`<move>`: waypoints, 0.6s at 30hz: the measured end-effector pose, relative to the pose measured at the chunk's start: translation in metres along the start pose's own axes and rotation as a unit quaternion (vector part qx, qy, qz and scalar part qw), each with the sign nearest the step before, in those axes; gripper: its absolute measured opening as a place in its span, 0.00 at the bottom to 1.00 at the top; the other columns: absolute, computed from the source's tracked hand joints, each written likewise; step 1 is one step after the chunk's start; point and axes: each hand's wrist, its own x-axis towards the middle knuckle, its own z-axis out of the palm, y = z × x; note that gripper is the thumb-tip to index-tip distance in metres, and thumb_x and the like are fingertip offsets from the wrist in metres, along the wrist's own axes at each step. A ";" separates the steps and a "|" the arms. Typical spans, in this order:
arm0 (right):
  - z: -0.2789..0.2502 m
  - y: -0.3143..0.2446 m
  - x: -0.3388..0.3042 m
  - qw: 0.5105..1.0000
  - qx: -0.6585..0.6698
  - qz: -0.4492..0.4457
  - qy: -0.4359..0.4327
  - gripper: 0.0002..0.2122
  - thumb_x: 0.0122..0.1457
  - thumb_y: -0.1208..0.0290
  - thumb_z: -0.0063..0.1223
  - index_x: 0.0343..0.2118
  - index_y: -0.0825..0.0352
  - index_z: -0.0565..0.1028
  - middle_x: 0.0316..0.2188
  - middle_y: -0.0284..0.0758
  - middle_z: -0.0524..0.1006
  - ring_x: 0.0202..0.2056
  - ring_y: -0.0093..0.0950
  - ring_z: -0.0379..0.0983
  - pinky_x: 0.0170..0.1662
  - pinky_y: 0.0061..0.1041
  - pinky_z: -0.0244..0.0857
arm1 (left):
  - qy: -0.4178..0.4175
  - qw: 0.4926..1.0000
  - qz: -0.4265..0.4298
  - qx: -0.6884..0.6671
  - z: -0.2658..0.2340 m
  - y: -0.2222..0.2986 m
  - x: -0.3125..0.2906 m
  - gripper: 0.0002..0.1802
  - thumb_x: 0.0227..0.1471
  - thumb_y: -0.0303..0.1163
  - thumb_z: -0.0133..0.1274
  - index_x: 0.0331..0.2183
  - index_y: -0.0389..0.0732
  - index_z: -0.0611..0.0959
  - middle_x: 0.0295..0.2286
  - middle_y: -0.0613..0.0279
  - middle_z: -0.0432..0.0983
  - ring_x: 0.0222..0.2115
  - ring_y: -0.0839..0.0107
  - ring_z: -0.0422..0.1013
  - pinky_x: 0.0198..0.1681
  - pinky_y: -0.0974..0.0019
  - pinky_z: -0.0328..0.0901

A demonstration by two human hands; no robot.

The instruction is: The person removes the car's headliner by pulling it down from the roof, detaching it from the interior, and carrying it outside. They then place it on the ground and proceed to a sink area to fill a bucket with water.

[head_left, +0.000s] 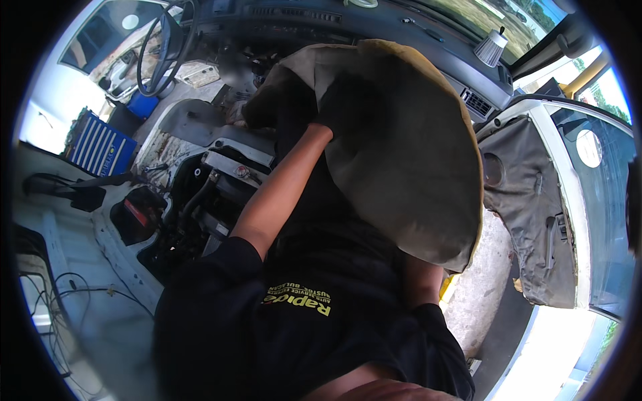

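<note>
A large, stiff floor mat (414, 167), grey-brown with a yellowish edge, stands raised in front of my body inside a stripped vehicle cabin. My left hand (351, 103), in a black glove, lies against the mat's upper left part. Its fingers blend into dark shadow, so their grip cannot be made out. My right forearm (422, 277) passes behind the mat's lower edge, and the mat hides that hand. Left of my left forearm is an open engine bay (194, 200) with metal parts and hoses.
A steering wheel (164, 50) and the dashboard (281, 23) are ahead. At right, a door (568, 200) with loose dark trim stands open. A blue slatted box (100, 144) is at left. Thin wires (83, 291) hang at lower left. A small cone-shaped shifter boot (491, 48) sits on the dashboard.
</note>
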 end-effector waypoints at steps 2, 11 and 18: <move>-0.007 0.005 -0.001 1.000 -0.025 -0.006 0.001 0.18 0.62 0.61 0.58 0.50 0.68 0.77 0.37 0.39 0.82 0.37 0.28 0.80 0.40 0.29 0.72 | -0.044 0.998 0.014 -0.039 0.030 0.019 -0.014 0.23 0.60 0.46 0.53 0.52 0.46 0.84 0.52 0.61 0.79 0.56 0.63 0.70 0.65 0.53 0.58; -0.030 0.027 -0.014 0.997 -0.078 -0.008 -0.004 0.18 0.61 0.61 0.58 0.47 0.69 0.78 0.35 0.41 0.82 0.35 0.29 0.81 0.38 0.30 0.72 | -0.213 0.886 0.029 -0.410 -0.025 0.057 -0.057 0.37 0.56 0.51 0.62 0.60 0.39 0.75 0.58 0.54 0.73 0.59 0.59 0.69 0.69 0.58 0.56; -0.019 0.029 -0.019 0.995 -0.096 -0.021 -0.010 0.17 0.59 0.61 0.58 0.45 0.70 0.78 0.34 0.42 0.82 0.34 0.30 0.81 0.37 0.31 0.72 | -0.052 0.942 0.097 -0.318 -0.096 0.107 -0.102 0.57 0.42 0.54 0.71 0.69 0.49 0.65 0.69 0.49 0.56 0.66 0.50 0.60 0.68 0.49 0.57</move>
